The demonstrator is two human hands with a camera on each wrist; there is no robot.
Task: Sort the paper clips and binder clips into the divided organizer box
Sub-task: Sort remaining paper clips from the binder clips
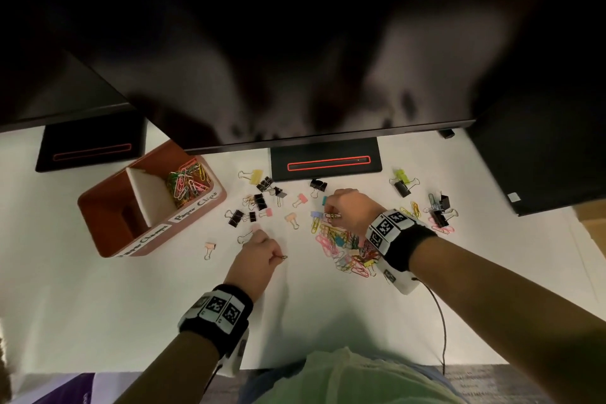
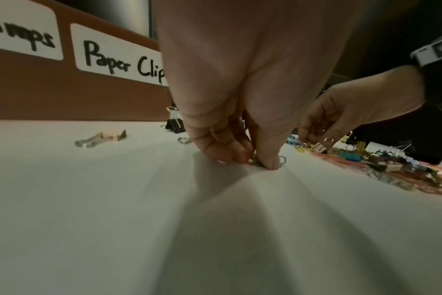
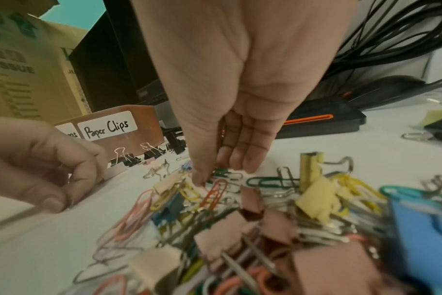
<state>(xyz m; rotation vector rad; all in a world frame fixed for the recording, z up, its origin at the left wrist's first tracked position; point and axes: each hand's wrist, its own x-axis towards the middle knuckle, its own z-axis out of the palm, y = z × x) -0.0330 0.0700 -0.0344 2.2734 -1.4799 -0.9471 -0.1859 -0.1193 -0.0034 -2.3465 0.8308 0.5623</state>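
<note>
The brown divided organizer box (image 1: 210, 203) stands at the left; its far compartment, labelled "Paper Clips", holds coloured paper clips (image 1: 187, 182). The near compartment looks dark and I see nothing in it. My left hand (image 1: 277, 256) is down on the white table and pinches a small metal paper clip (image 2: 281, 159) between thumb and fingers. My right hand (image 1: 329, 212) is at the far edge of the mixed clip pile (image 1: 347, 249) and pinches a few paper clips (image 1: 333, 216). In the right wrist view its thumb and fingers meet over a green paper clip (image 3: 223, 173).
Black and pastel binder clips (image 1: 262, 197) lie scattered between box and pile, with more at the right (image 1: 439, 213). Two monitor stand bases (image 1: 326, 161) (image 1: 88, 151) sit at the back under dark screens. A black cable (image 1: 439, 315) runs off the front edge.
</note>
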